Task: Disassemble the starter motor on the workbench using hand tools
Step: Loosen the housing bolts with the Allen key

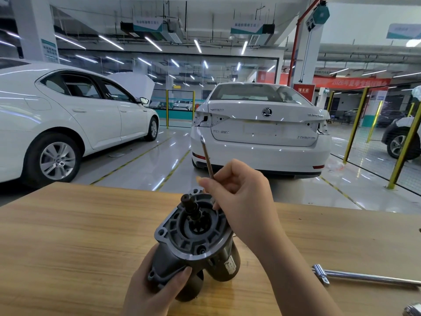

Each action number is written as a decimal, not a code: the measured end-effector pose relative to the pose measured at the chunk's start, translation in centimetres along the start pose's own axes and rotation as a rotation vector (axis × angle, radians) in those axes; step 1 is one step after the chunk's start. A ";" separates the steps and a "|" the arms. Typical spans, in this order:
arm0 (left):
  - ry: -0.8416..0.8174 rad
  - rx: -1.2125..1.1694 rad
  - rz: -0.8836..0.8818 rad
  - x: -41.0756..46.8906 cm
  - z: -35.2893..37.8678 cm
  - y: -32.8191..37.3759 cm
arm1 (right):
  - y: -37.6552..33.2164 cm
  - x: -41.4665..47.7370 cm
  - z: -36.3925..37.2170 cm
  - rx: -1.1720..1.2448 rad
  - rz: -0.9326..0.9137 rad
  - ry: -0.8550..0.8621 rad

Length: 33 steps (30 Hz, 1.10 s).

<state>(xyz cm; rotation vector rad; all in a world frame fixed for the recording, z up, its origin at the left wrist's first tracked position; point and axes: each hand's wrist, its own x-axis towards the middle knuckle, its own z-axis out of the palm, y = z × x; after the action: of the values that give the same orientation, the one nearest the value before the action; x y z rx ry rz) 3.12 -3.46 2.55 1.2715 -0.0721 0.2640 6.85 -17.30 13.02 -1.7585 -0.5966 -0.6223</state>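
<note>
The grey starter motor point(196, 238) stands tilted above the wooden workbench point(68, 236), its open flanged end and dark pinion shaft facing up toward me. My left hand point(155, 288) grips its lower body from below, thumb across the housing. My right hand point(239, 201) hovers at the motor's far rim and pinches a long thin bolt point(206, 156), which sticks up and away from the motor. The bolt's lower end is hidden behind my fingers.
A chrome T-handle bar point(364, 277) lies on the bench at the right, with another metal piece point(413, 311) at the bottom right corner. Beyond the bench's far edge are white cars point(262, 128) and yellow fence posts point(403, 147).
</note>
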 end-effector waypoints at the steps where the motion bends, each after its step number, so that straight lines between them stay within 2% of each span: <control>1: -0.003 0.004 0.003 0.0 -0.1 -0.1 | 0.0 0.0 -0.1 -0.015 0.001 -0.025; 4: -0.005 0.014 0.006 0.1 -0.2 -0.3 | 0.1 0.0 -0.1 -0.095 -0.046 -0.101; 8: 0.010 0.024 -0.006 0.3 -0.3 -0.5 | 0.1 0.0 0.2 -0.125 -0.086 -0.084; 16: 0.010 0.036 -0.010 0.2 -0.1 -0.3 | -0.2 -0.2 0.2 -0.125 -0.043 -0.046; 23: 0.032 0.004 -0.024 0.0 0.2 0.0 | 0.0 0.0 0.0 -0.184 -0.092 -0.138; 33: 0.001 0.005 -0.027 0.0 -0.1 -0.1 | -0.3 -0.1 0.2 -0.089 -0.030 -0.048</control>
<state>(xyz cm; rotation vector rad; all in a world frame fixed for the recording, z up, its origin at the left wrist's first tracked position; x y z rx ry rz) 3.10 -3.43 2.39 1.2768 -0.0536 0.2416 6.61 -17.06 13.11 -1.8546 -0.6374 -0.6369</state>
